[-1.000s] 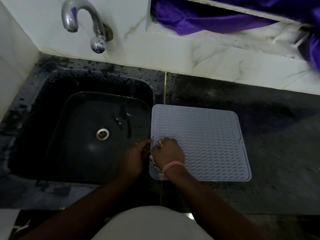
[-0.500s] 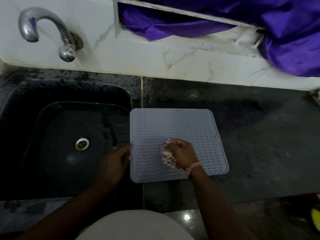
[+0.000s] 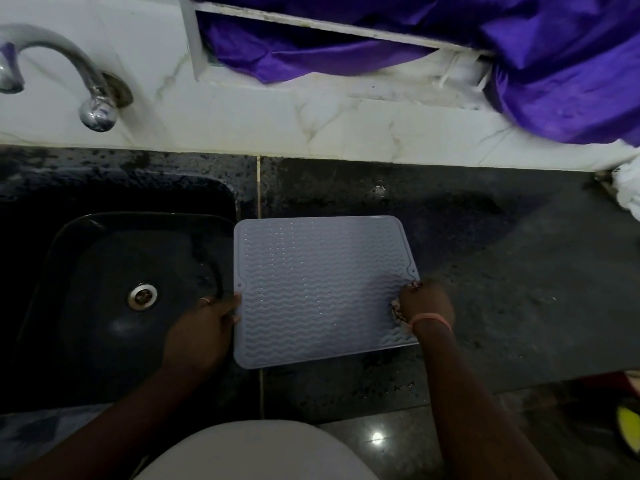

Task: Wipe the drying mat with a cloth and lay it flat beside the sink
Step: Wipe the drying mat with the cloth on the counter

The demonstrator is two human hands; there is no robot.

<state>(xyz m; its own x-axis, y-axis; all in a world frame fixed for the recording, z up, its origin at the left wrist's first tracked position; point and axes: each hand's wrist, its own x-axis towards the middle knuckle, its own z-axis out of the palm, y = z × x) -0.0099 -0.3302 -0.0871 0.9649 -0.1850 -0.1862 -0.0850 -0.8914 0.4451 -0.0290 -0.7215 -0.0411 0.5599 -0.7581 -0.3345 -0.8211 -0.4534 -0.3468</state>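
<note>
Sliding from mid-mat to its right edge, the right hand [image 3: 424,303] clutches the cloth [image 3: 398,308]; the left hand [image 3: 201,329] pinches the drying mat [image 3: 318,289], flat at frame centre beside the sink [image 3: 104,306].

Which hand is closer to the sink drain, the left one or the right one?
Left. The left hand holds the mat's left edge, over the sink, just right of the drain. The right hand, with the cloth, is at the mat's far right edge.
</note>
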